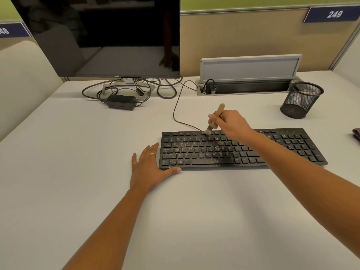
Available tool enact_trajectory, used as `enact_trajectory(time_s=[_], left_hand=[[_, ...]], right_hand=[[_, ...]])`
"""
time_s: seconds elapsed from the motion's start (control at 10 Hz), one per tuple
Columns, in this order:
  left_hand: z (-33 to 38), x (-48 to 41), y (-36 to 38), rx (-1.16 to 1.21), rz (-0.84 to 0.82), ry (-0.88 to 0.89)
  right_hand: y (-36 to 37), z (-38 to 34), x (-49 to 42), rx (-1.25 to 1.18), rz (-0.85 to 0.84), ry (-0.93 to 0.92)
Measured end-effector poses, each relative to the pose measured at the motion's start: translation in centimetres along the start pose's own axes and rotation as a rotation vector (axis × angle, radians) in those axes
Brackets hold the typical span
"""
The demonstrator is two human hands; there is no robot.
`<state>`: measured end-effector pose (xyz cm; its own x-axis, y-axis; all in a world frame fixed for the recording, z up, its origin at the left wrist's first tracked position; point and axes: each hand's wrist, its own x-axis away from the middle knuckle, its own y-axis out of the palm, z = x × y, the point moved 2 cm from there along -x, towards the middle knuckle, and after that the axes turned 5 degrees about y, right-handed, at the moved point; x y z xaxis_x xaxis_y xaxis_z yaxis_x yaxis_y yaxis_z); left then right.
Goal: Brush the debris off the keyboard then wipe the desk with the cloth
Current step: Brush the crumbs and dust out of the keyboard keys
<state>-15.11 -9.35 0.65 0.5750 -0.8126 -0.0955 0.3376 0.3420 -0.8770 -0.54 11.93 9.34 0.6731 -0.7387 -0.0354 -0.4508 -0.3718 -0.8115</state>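
over the keyboard (speckled), right hand grips brush; left hand lies flat.

One keyboard, one brush, one monitor, one mesh cup, one power adapter

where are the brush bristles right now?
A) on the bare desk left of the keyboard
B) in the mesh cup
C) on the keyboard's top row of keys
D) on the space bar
C: the right hand grips the brush with its bristles pointing down onto the top row of the keyboard, above the speckled letter keys.
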Motion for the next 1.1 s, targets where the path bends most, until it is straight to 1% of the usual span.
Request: enact_trajectory(time_s=[0.1, 0.2, 0.3, 0.4, 0.6, 0.7, 0.8, 0.9, 1.0, 1.1], left_hand=[[0.0, 0.0, 0.0, 0.0, -0.001, -0.002], [0.0, -0.1, 0.0, 0.001, -0.001, -0.003], [0.0, 0.0, 0.0, 0.003, 0.004, -0.001], [-0.1, 0.0, 0.1, 0.006, -0.001, -0.001], [0.0, 0.0, 0.1, 0.006, -0.001, 0.001], [0.0, 0.0, 0.0, 0.001, -0.004, -0.002], [-0.1, 0.0, 0.0, -0.003, -0.007, 0.002], [-0.1, 0.0, 0.0, 0.005, -0.014, -0.001], [0.0, 0.0, 0.0, 0.001, -0.012, -0.004], [-0.1, 0.0, 0.1, -0.002, -0.002, -0.004]], right_hand=[[0.4, 0.4, 0.2, 0.008, -0.036, 0.023], [0.5, 0.1, 0.5, 0.008, -0.091, 0.007], [0.2, -0.3, 0.5, -0.01, -0.087, -0.008], [0.3, -0.4, 0.3, -0.032, -0.003, -0.008], [0.8, -0.4, 0.5, 0.07, -0.058, -0.006], [0.5, -0.6, 0.5, 0.105, -0.068, -0.044], [0.4, -0.6, 0.7, 0.053, -0.126, -0.06], [0.0, -0.2, 0.9, 0.165, -0.136, -0.079], [-0.8, 0.3, 0.9, 0.297, -0.114, -0.083], [-1.4, 0.5, 0.7, 0.366, -0.08, -0.077]])
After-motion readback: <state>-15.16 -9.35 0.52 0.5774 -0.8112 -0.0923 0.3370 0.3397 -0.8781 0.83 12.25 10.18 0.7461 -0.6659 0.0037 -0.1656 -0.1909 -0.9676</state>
